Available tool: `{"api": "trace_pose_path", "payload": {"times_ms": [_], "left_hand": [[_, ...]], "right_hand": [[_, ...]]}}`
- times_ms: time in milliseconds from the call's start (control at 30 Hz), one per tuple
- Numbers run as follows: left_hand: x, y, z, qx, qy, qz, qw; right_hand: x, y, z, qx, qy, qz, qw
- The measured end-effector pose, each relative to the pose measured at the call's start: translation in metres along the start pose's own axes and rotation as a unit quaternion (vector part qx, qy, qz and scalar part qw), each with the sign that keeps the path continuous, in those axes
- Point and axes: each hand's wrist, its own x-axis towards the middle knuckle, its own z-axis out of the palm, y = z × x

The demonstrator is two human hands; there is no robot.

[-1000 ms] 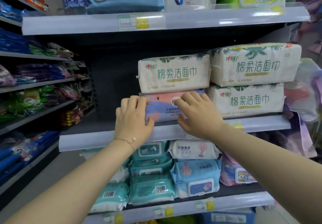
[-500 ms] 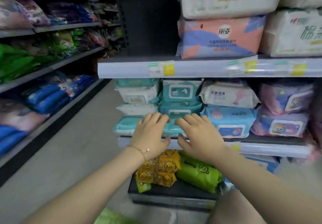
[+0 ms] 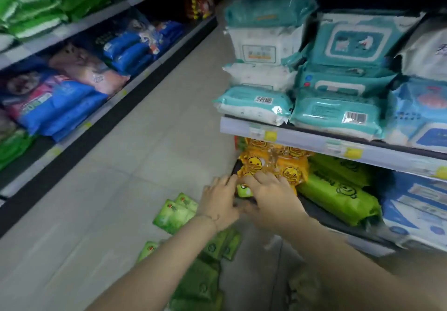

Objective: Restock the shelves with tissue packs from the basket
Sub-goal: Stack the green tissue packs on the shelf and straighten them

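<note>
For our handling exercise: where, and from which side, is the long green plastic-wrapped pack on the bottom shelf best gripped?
Probably grip the long green plastic-wrapped pack across its rounded middle, coming from the aisle front: the grey shelf edge overhangs it, and yellow duck-print packs crowd its left end.

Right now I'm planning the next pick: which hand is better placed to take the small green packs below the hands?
Left, probably. The left hand sits right beside the small green packs, on their side; the right hand is at the yellow duck packs on the bottom shelf, farther off.
</note>
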Motion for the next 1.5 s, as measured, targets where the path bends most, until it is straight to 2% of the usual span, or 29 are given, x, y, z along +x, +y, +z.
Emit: {"api": "trace_pose_path", "payload": {"times_ms": [167,367,467,567,733,967,1300,1500], "left_hand": [[-0.019,-0.036,0.046,-0.056,-0.043,-0.098,0.993],[-0.057,-0.060,0.111,-0.118,-0.108,-0.258,0.953],[-0.070,-0.068,0.136,-0.144,-0.114,-0.311,0.932],[-0.069,-0.076,0.149,-0.162,-0.101,-0.353,0.916],[-0.053,-0.094,0.163,0.010,-0.160,-0.248,0.955],[-0.021,-0.113,0.183,0.203,-0.291,-0.104,0.929],[0.010,-0.108,0.175,0.230,-0.302,-0.024,0.925],[0.020,-0.086,0.124,0.183,-0.283,-0.008,0.942]], "right_hand": [[0.013,-0.025,0.045,0.076,-0.057,0.023,0.995],[0.001,-0.022,0.102,0.153,-0.143,0.077,0.975],[-0.003,-0.012,0.117,0.175,-0.181,0.084,0.964],[0.002,-0.006,0.124,0.203,-0.169,0.105,0.959],[0.007,-0.002,0.130,0.213,-0.183,0.130,0.951],[0.013,-0.005,0.138,0.233,-0.174,0.113,0.950],[0.025,-0.001,0.141,0.265,-0.124,0.117,0.949],[0.023,0.002,0.137,0.190,-0.146,0.086,0.967]]}}
